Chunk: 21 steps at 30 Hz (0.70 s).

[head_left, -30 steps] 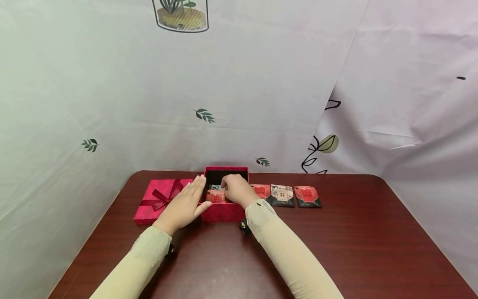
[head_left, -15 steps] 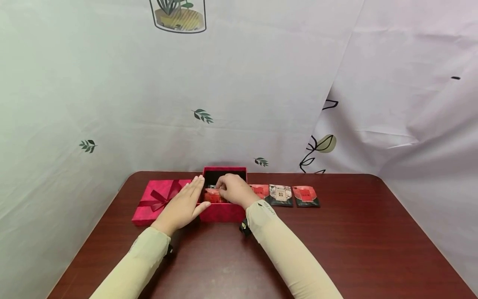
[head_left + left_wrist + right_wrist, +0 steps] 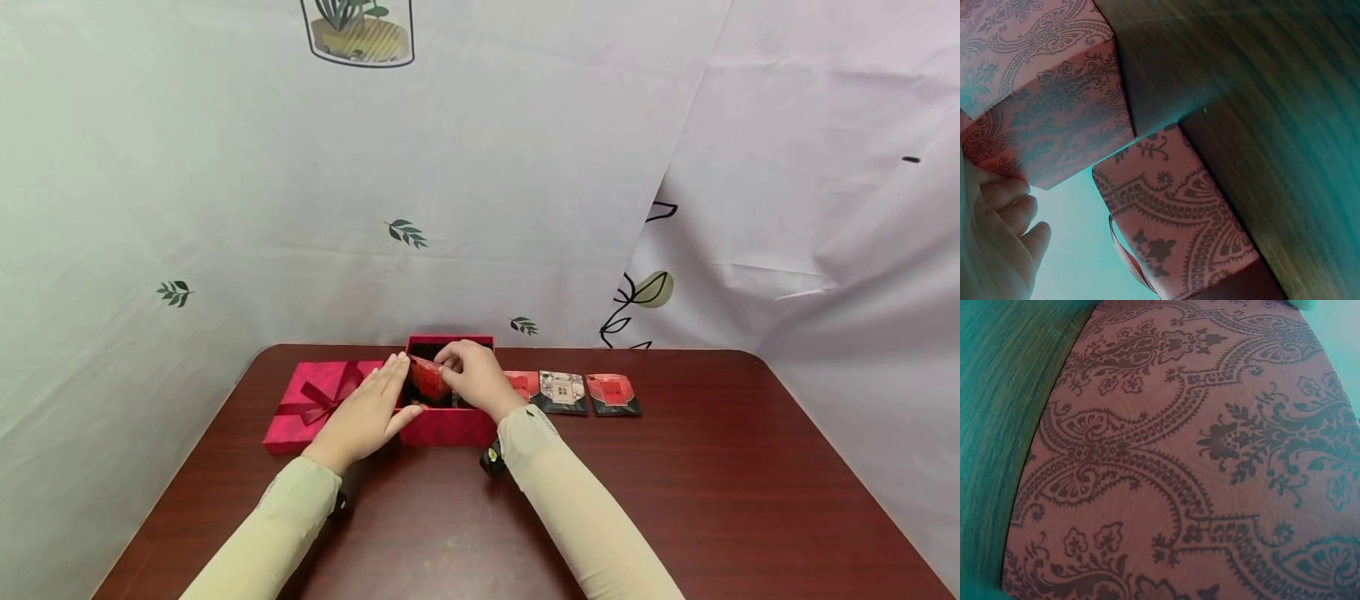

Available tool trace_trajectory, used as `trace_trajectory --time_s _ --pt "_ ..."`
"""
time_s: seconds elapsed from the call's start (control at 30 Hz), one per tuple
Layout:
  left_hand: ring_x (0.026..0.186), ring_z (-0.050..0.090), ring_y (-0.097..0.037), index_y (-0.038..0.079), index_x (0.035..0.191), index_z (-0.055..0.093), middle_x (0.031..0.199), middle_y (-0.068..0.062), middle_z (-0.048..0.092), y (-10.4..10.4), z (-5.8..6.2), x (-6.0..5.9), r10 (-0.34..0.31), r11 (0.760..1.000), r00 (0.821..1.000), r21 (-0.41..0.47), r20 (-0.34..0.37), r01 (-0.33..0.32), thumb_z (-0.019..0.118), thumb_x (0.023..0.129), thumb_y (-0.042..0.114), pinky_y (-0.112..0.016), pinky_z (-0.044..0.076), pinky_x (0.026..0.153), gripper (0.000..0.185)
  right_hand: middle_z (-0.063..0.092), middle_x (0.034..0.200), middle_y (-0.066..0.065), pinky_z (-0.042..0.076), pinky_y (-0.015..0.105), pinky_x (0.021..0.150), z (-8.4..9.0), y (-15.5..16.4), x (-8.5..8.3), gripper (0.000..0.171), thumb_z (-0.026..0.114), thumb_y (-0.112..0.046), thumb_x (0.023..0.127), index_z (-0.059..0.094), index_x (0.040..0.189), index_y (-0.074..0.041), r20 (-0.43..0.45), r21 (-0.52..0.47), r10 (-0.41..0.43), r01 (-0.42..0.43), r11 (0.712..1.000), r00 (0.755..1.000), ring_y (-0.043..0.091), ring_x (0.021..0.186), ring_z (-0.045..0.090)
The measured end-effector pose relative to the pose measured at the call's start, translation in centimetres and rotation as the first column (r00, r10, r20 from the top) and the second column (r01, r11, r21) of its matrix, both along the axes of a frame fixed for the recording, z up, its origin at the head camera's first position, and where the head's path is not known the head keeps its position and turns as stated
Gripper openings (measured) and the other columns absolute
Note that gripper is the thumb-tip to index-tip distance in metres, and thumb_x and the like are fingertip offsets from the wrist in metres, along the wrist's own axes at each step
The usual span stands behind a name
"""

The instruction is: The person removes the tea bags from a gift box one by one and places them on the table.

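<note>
A red patterned gift box (image 3: 448,427) stands open near the table's far edge; its wall fills the right wrist view (image 3: 1197,462). My right hand (image 3: 468,377) is over the box and pinches a red packet (image 3: 426,377), tilted up above the opening. My left hand (image 3: 369,410) lies flat with straight fingers against the box's left wall (image 3: 1054,119). The left wrist view shows its fingers (image 3: 1016,212) by the box. The box lid (image 3: 318,398) with a ribbon bow lies left of the box, also seen as the lid (image 3: 1172,231).
Three packets lie in a row right of the box: a red one (image 3: 525,384), a dark one with a pale label (image 3: 562,392), another red one (image 3: 612,393). The dark wooden table (image 3: 675,500) is backed by a white printed cloth.
My right hand has risen from inside the box, lifting the red packet and tipping it upright. The left hand has stayed against the box.
</note>
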<state>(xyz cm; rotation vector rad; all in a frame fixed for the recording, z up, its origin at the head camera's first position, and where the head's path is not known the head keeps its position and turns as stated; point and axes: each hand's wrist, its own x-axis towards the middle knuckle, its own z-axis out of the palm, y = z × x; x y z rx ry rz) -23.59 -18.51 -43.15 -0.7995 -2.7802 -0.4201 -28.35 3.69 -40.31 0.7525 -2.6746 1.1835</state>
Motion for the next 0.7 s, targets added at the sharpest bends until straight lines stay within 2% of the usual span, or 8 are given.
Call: trace_trajectory --time_s 0.23,0.43,0.57,0.7 --pt "0.151 0.025 -0.039 -0.008 0.155 0.03 0.162 -0.024 0.03 0.02 0.02 -0.1 0.001 1.0 1.0 -0.009 -0.004 -0.001 0.053 0.103 0.049 -0.054 0.025 0.121 0.081 0.068 0.097 0.005 0.058 0.026 0.075 0.01 0.28 0.28 0.011 0.07 -0.008 0.096 0.073 0.106 -0.008 -0.005 -0.14 -0.02 0.019 0.99 1.0 0.015 0.084 0.066" --pt "0.151 0.025 -0.039 -0.01 0.153 0.032 0.161 -0.025 0.03 0.02 -0.05 -0.2 -0.005 1.0 1.0 -0.009 -0.018 0.005 0.057 0.102 0.044 -0.053 0.025 0.121 0.079 0.069 0.094 0.004 0.058 0.027 0.075 -0.31 0.39 0.25 0.012 0.071 -0.01 0.095 0.074 0.106 -0.005 -0.002 -0.276 -0.037 0.035 0.961 0.999 0.016 0.084 0.066" --pt "0.151 0.025 -0.038 -0.009 0.153 0.032 0.161 -0.025 0.03 0.05 -0.03 -0.16 -0.001 1.0 1.0 -0.013 -0.005 0.001 0.057 0.102 0.044 -0.053 0.024 0.121 0.079 0.07 0.092 0.003 0.058 0.028 0.076 -0.56 0.65 0.23 0.017 0.074 -0.012 0.094 0.074 0.107 -0.002 0.019 -0.391 -0.042 0.046 0.919 0.999 0.016 0.083 0.066" --pt "0.152 0.023 -0.038 -0.008 0.155 0.031 0.162 -0.023 0.028 0.11 0.05 -0.11 0.008 1.0 1.0 -0.014 0.015 -0.008 0.058 0.101 0.045 -0.053 0.023 0.122 0.08 0.071 0.093 0.007 0.056 0.027 0.076 -0.68 0.97 0.22 0.02 0.076 -0.014 0.092 0.073 0.106 -0.001 0.031 -0.522 -0.041 0.051 0.852 0.999 0.017 0.084 0.065"
